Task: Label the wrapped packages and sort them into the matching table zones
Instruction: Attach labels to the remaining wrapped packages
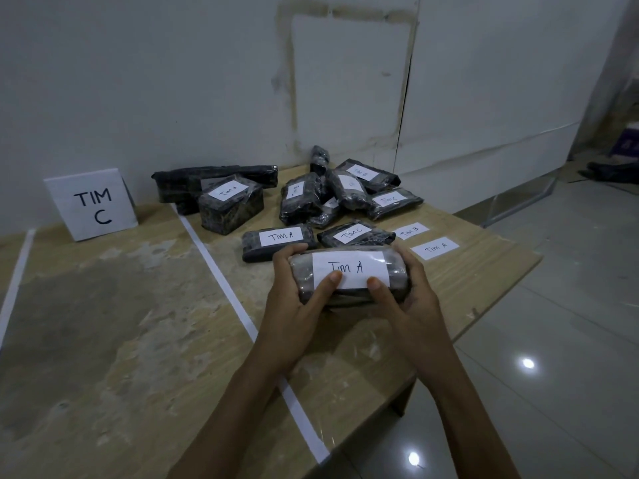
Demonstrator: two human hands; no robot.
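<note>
Package (301, 271), TIM A label (359, 267) on, clasped between left hand (294, 305) and right hand (411, 292). Beyond grip, pile (311, 198) mostly labelled, seemingly unsorted; two loose labels (435, 248) unused.

Bare left hand (294, 305), bare right hand (418, 295); forearms bare to frame edge; thumb nails short.
</note>
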